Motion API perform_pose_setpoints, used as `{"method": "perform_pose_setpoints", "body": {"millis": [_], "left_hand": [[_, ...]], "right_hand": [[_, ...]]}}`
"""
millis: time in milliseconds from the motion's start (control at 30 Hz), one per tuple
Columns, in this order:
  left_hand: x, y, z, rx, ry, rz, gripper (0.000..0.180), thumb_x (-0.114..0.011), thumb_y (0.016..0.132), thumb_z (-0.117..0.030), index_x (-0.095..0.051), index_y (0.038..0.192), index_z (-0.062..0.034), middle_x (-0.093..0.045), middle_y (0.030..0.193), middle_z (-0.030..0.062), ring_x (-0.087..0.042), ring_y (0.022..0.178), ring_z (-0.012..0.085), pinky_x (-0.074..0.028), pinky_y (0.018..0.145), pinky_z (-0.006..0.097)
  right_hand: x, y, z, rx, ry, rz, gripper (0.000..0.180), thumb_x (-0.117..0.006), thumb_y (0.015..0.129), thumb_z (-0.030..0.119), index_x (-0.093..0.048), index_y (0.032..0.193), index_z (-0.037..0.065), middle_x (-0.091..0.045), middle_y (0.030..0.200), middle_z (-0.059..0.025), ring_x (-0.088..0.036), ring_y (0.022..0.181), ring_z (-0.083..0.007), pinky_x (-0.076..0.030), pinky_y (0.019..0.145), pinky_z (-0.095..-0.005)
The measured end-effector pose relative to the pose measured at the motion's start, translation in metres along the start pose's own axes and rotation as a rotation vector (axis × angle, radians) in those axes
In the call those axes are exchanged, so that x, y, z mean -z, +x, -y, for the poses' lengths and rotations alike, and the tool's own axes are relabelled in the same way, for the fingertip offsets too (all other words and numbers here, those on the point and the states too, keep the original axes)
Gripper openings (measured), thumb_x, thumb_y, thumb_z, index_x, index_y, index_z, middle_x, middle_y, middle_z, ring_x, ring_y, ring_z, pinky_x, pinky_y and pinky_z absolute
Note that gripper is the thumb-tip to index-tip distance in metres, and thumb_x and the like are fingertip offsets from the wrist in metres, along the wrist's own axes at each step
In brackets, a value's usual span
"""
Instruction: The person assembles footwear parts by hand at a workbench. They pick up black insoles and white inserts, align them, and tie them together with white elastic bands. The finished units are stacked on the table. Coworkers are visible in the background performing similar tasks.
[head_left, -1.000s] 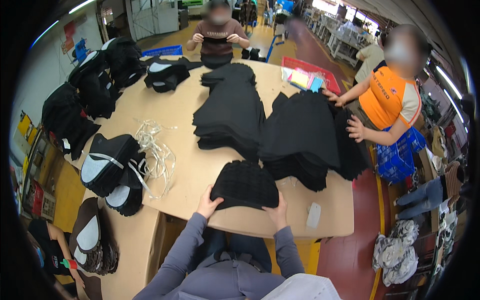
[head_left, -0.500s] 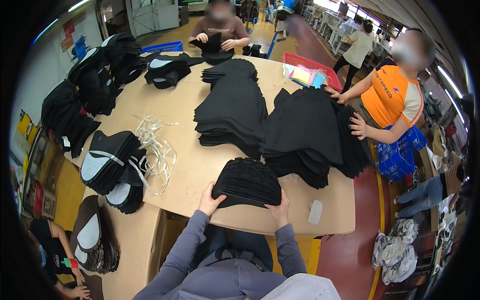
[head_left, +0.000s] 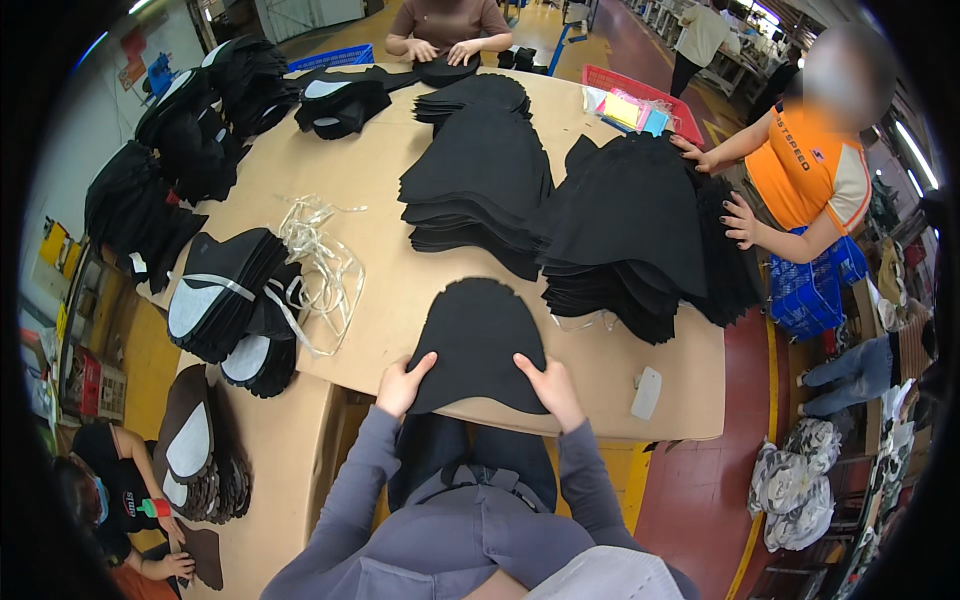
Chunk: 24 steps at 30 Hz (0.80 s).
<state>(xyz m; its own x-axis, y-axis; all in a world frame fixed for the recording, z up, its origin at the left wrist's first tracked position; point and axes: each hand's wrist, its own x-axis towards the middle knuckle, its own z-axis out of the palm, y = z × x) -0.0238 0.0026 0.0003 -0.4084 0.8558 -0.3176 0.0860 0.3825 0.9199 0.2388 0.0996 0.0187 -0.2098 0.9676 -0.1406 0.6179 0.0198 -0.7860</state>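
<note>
A bell-shaped stack of black fabric pieces [head_left: 478,345] lies between my hands at the near edge of the table, its smooth top piece facing up. My left hand [head_left: 403,385] grips its left edge, thumb on top and fingers hidden beneath. On the opposite edge, my right hand [head_left: 552,388] grips it the same way. Beyond it stands a taller pile of black fabric pieces [head_left: 475,170], and to the right of that a wider black pile [head_left: 625,225]. A small white card or tag [head_left: 646,393] rests on the table right of my right hand.
Tangled white strips [head_left: 322,255] and tied bundles of black pieces [head_left: 215,300] occupy the left side of the table [head_left: 375,290]. A co-worker in orange [head_left: 800,180] touches the right pile; another [head_left: 455,35] handles black pieces at the far end. A red crate [head_left: 690,120] stands far right.
The stack's layered edges faced me before; now it is tipped and its flat top shows. My hands have shifted slightly left, thumbs on top. The far co-worker's black piece has been lowered.
</note>
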Motion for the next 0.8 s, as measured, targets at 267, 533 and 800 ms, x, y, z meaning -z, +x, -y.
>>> {"method": "perform_pose_setpoints", "body": {"millis": [267, 533, 800], "left_hand": [[-0.005, 0.013, 0.020, -0.015, 0.146, -0.074, 0.067, -0.064, 0.085, -0.057, -0.069, 0.092, 0.0097, -0.069, 0.082, 0.0238, -0.069, 0.078, 0.0309, -0.052, 0.074, 0.038], [0.002, 0.000, 0.004, 0.007, 0.111, -0.049, 0.066, -0.066, 0.085, -0.054, -0.068, 0.101, 0.0097, -0.071, 0.089, 0.0220, -0.070, 0.084, 0.0279, -0.052, 0.078, 0.036], [-0.003, 0.008, 0.021, -0.035, 0.059, -0.045, 0.064, -0.068, 0.084, -0.053, -0.069, 0.102, 0.0092, -0.072, 0.092, 0.0209, -0.071, 0.086, 0.0261, -0.053, 0.079, 0.036]], "right_hand": [[0.013, 0.018, -0.006, -0.023, -0.297, 0.193, 0.072, -0.062, 0.083, 0.063, -0.068, 0.099, -0.006, -0.068, 0.090, -0.0283, -0.066, 0.089, -0.0432, -0.052, 0.080, -0.0485], [0.194, 0.022, 0.196, 0.858, -0.200, -1.179, 0.063, -0.069, 0.089, 0.019, -0.042, 0.142, -0.001, -0.040, 0.148, -0.0220, -0.032, 0.140, -0.0371, -0.026, 0.114, -0.0436], [0.144, 0.189, 0.069, 0.448, -0.918, -0.950, 0.051, -0.046, 0.098, 0.041, -0.046, 0.143, 0.015, -0.039, 0.152, -0.0061, -0.037, 0.139, -0.0280, -0.025, 0.114, -0.0498]]}}
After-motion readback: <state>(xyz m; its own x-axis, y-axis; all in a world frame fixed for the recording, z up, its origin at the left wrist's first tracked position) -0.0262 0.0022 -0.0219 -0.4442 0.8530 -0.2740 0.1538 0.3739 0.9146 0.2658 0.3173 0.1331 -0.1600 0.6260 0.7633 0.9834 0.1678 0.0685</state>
